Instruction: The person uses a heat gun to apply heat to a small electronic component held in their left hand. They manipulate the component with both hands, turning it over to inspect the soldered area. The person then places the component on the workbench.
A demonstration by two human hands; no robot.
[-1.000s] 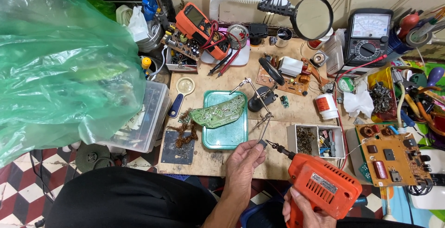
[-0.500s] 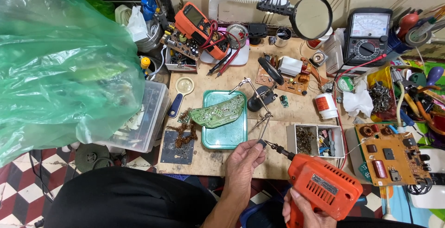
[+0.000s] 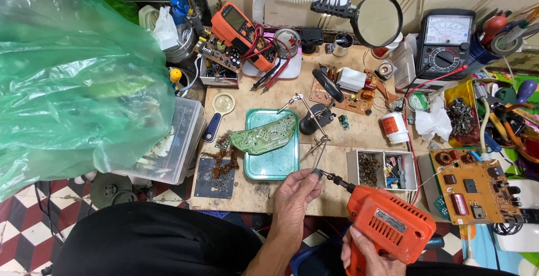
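The right hand (image 3: pixel 368 251) is closed around the grip of an orange electric drill (image 3: pixel 390 225), low at the near edge of the counter (image 3: pixel 255 194). Only the top of this hand shows, so I cannot tell where each finger lies. The drill points up and to the left, and its thin dark bit (image 3: pixel 334 179) ends just beside the left hand (image 3: pixel 295 194).

The left hand is closed at the fingertips (image 3: pixel 313 178), which pinch something very small where the bit ends and the lower arm of a metal clip stand (image 3: pixel 314 122) comes down. The piece is too small to name, and whether the fingers touch the bit, the clip or both is not clear.

The drill looks heavy and stiff, with a hard plastic body that should not slip much. I think the safe place to take it is the grip, where the hand is now, and not the vented body or the front. The bit is thin and may bend or snap under side pressure. The small piece is surely light and easy to lose, so a fingertip pinch suits it.

Behind the left hand lies a green tray (image 3: pixel 275 161) with a green circuit board (image 3: pixel 263 137) resting across it. A small parts box (image 3: pixel 382 169) stands to the right.
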